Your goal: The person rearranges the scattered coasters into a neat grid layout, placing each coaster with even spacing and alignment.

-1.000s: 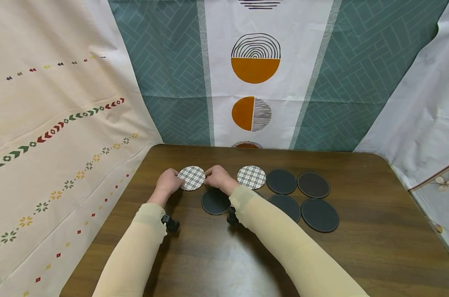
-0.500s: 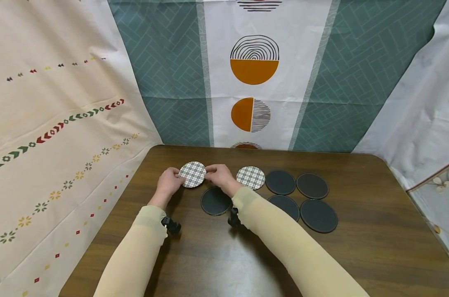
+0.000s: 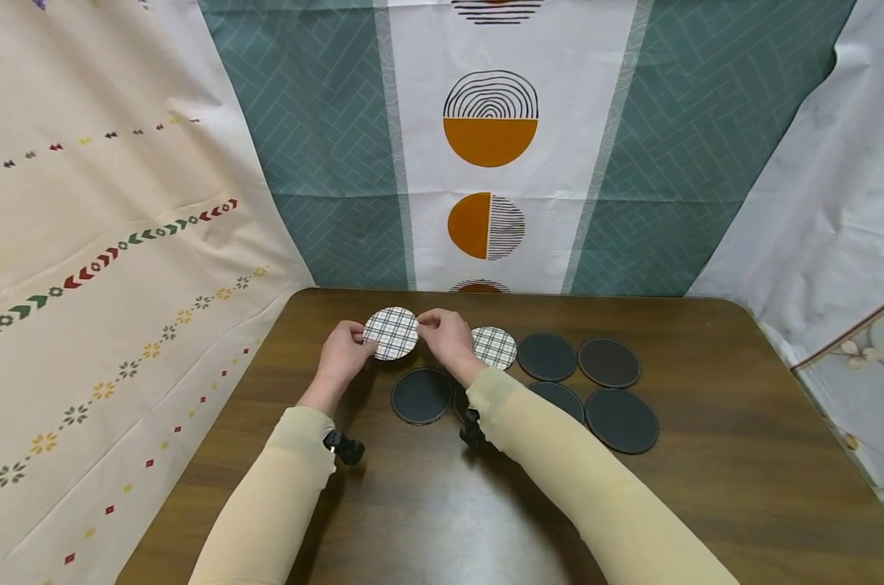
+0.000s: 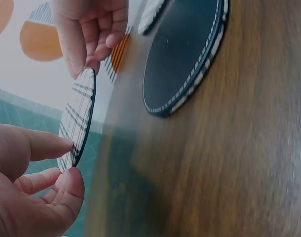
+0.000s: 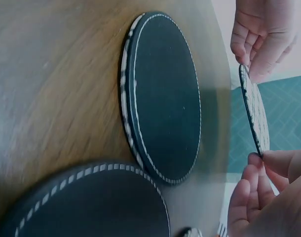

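A round coaster with a black-and-white plaid face is lifted off the table near its far left, plaid side up. My left hand pinches its left edge between thumb and fingers. On the opposite edge my right hand pinches it the same way. In the left wrist view the coaster appears almost edge-on, its underside dark. Just nearer to me lies a black coaster with a stitched rim. Right of my right hand another plaid coaster lies flat, its left side partly covered by the hand.
Several dark coasters lie to the right in two rows, among them a far one and a near one. My right forearm covers parts of the near row. The wooden table meets a hanging patterned cloth at its back edge.
Both hands have raised the plaid coaster from the table and carried it slightly away and to the right. The other coasters stay in place; the head view has shifted a little.
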`<state>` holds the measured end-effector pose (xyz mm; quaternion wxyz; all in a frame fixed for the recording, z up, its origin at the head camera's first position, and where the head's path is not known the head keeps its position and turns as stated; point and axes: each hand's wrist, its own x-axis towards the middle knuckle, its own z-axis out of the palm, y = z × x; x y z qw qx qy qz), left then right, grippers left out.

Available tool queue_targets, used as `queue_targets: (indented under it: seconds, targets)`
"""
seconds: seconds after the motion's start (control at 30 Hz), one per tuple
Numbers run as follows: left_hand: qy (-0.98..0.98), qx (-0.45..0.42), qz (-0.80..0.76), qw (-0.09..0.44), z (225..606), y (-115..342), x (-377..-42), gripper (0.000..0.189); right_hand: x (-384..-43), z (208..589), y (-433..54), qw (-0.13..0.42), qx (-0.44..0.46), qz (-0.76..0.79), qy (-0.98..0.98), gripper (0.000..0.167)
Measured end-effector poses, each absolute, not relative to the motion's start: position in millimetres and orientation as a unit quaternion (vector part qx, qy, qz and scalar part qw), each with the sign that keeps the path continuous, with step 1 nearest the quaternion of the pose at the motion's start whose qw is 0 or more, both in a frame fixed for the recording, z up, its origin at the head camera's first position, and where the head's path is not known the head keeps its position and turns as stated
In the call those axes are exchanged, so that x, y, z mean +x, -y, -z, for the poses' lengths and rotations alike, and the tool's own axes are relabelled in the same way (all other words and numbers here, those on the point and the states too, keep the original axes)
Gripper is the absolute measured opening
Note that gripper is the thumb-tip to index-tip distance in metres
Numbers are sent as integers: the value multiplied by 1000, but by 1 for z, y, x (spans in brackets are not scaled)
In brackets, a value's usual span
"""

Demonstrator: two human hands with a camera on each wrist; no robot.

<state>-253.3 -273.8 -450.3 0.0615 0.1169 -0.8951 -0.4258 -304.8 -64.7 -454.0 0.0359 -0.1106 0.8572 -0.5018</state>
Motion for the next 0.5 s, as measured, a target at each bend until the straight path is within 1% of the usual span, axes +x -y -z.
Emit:
queue_targets:
  seconds: [0.17,0.5]
  targets:
    - [892,109,435,66,448,264,-254,41,-307,452,55,18,-104,484,-869,21]
    - [893,82,437,67,443,245,-254,36,-309,448,31,34,-109,460,-881,27]
